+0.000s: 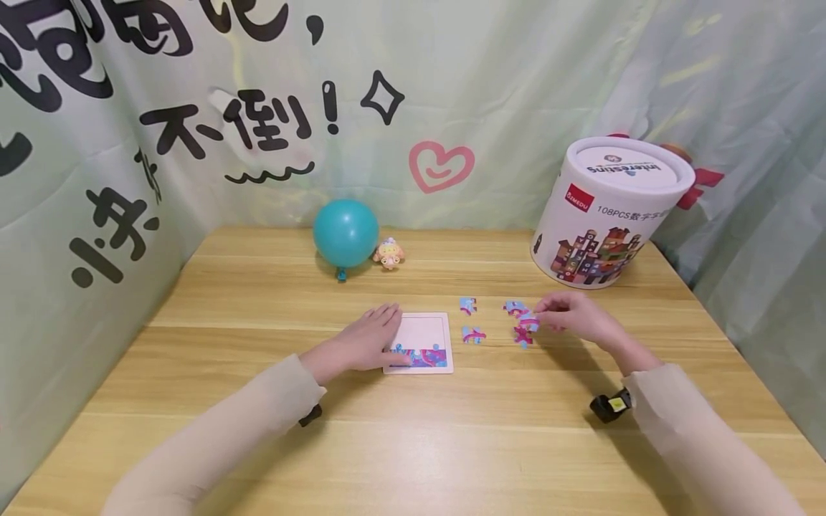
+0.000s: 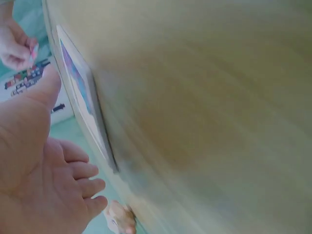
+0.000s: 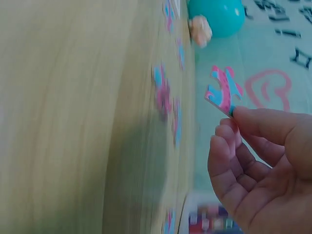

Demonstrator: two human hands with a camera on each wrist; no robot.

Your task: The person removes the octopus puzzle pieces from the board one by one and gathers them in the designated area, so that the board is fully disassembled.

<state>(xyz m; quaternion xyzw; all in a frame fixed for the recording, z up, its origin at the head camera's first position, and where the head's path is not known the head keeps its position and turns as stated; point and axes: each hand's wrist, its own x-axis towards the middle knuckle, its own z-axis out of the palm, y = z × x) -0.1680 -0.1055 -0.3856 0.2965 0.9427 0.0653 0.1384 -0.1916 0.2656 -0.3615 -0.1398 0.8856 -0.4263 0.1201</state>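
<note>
Your right hand [image 1: 574, 319] pinches a puzzle piece [image 3: 223, 91] in its fingers just above the desk [image 1: 413, 444], right of the puzzle tray [image 1: 422, 326] near the desk's middle, which your left hand [image 1: 368, 342] steadies with flat, relaxed fingers.

Open table [image 1: 413, 444] near; balloon [image 1: 345, 233], tub [image 1: 603, 215] apparently crowding back edge.

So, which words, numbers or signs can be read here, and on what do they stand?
"108PCS": side of the white tub.
"interesting": tub lid, upside down.
Red brand tag: too small.
"不倒!": backdrop cloth, with a pink heart; the other characters are cut off.
</note>
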